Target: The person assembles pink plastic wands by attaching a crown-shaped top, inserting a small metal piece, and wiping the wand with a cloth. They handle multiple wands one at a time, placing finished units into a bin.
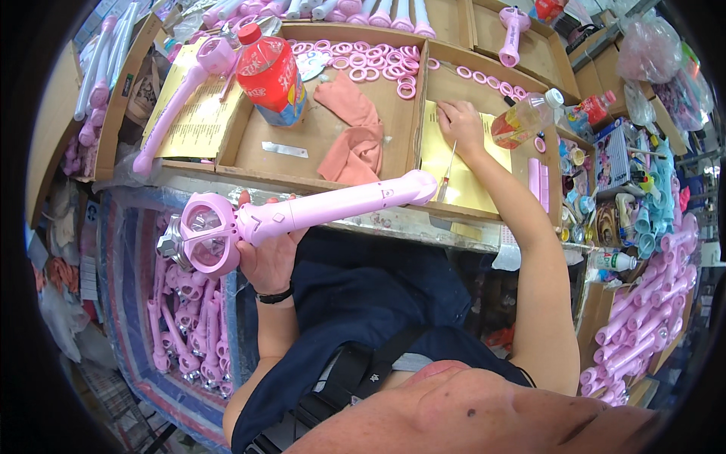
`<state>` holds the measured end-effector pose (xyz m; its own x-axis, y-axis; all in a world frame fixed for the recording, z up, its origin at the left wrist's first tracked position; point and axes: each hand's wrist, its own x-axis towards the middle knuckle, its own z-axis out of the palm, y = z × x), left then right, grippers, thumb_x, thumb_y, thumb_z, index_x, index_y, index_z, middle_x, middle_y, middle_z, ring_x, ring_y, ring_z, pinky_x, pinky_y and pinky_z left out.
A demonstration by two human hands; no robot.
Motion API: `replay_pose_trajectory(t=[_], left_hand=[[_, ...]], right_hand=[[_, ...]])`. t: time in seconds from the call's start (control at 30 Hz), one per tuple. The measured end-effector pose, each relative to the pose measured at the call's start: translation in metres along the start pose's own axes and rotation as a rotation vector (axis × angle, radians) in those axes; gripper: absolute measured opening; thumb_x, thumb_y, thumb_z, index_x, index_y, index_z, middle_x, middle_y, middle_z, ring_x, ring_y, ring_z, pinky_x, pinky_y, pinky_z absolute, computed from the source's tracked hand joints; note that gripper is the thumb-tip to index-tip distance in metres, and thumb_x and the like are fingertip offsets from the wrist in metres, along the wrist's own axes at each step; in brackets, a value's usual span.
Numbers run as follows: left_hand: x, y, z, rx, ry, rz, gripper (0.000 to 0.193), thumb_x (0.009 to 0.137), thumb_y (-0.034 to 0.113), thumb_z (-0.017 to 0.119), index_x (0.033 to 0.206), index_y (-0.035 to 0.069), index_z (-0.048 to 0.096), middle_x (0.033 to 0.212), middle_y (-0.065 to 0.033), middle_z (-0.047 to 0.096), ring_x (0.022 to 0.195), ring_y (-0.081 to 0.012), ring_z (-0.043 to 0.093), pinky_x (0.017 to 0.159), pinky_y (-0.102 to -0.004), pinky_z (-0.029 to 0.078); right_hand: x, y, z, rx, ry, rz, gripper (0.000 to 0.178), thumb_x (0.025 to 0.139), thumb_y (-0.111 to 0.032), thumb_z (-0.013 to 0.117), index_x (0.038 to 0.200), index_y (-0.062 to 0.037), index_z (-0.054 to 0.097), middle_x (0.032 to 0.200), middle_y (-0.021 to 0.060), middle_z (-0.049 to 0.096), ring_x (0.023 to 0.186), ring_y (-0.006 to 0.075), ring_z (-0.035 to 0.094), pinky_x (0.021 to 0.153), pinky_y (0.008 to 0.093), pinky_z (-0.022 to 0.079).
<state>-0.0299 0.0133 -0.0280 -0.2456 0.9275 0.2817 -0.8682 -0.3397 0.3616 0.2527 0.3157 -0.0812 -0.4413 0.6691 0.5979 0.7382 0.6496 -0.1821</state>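
Head view: a crowded workbench (378, 222) ran across the scene, with a broad cardboard tray (302, 136) near its middle. At the near left a striped bag (121, 257) held a pile of pink wands (193, 333), and another heap of wands (639, 333) was stacked at the right. The pink wand (318, 214) being handled was held over the bench's near edge, almost level, its round head to the left.

To my eye that wand was close to finished: shaft and head were joined, and a silvery piece (172, 240) sat at the head's left end. Whether any fixing was left, I couldn't tell.

The left hand (268, 261) clasped it from below, just right of the head, palm up, thumb on the near side, fingertips showing on the far side. The right arm reached far forward, elbow bent out to the right, and the right hand (463, 127) lay over a yellow sheet (484, 178), fingers curled; whether they gripped anything, I couldn't make out. A thin tool (444, 188) lay just beside that hand. Smallest, pink rings (382, 60) were scattered in the tray's far part.
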Motion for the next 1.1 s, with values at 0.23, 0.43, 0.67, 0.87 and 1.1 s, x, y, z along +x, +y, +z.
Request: replay_pose_trajectory(t=[0.23, 0.43, 0.67, 0.87, 1.1], left_hand=[[0.0009, -0.0012, 0.0001, -0.011, 0.011, -0.003, 0.075, 0.087, 0.035, 0.063, 0.146, 0.021, 0.019, 0.140, -0.0154, 0.038, 0.136, -0.0392, 0.022, 0.109, -0.0617, 0.015], [0.0011, -0.0008, -0.0001, -0.011, 0.028, -0.007, 0.074, 0.087, 0.036, 0.063, 0.146, 0.021, 0.021, 0.139, -0.0148, 0.040, 0.136, -0.0390, 0.022, 0.109, -0.0616, 0.015], [0.0017, -0.0022, -0.0007, -0.019, 0.035, -0.009, 0.074, 0.087, 0.036, 0.062, 0.146, 0.021, 0.021, 0.140, -0.0141, 0.039, 0.136, -0.0382, 0.023, 0.109, -0.0613, 0.015], [0.0006, -0.0028, -0.0002, 0.051, 0.093, -0.006, 0.081, 0.085, 0.041, 0.063, 0.147, 0.022, 0.014, 0.138, -0.0127, 0.041, 0.134, -0.0393, 0.026, 0.108, -0.0609, 0.019], [0.0005, -0.0027, 0.0000, 0.046, 0.106, -0.012, 0.079, 0.085, 0.041, 0.063, 0.146, 0.023, 0.015, 0.138, -0.0126, 0.041, 0.134, -0.0390, 0.026, 0.109, -0.0608, 0.019]], right_hand=[[0.0017, 0.0024, 0.0016, 0.015, 0.029, 0.013, 0.026, 0.075, -0.012, 0.056, 0.099, -0.0050, 0.063, 0.102, 0.0109, 0.061, 0.097, 0.0292, 0.055, 0.085, 0.0403, 0.044], [0.0042, 0.0075, 0.0041, 0.082, -0.133, 0.126, 0.030, 0.072, -0.015, 0.057, 0.100, -0.0034, 0.056, 0.101, 0.0128, 0.057, 0.100, 0.0299, 0.052, 0.090, 0.0399, 0.040], [0.0051, 0.0051, 0.0002, 0.164, -0.192, 0.166, 0.042, 0.072, -0.018, 0.059, 0.111, -0.0029, 0.051, 0.099, 0.0148, 0.055, 0.099, 0.0323, 0.050, 0.091, 0.0405, 0.038], [0.0064, 0.0009, -0.0035, 0.073, -0.193, 0.088, 0.043, 0.072, -0.018, 0.058, 0.113, -0.0039, 0.055, 0.102, 0.0160, 0.054, 0.102, 0.0321, 0.049, 0.092, 0.0412, 0.039], [0.0067, 0.0017, -0.0017, 0.157, -0.138, 0.085, 0.035, 0.073, -0.015, 0.058, 0.106, -0.0043, 0.061, 0.104, 0.0155, 0.055, 0.103, 0.0325, 0.050, 0.092, 0.0416, 0.040]])
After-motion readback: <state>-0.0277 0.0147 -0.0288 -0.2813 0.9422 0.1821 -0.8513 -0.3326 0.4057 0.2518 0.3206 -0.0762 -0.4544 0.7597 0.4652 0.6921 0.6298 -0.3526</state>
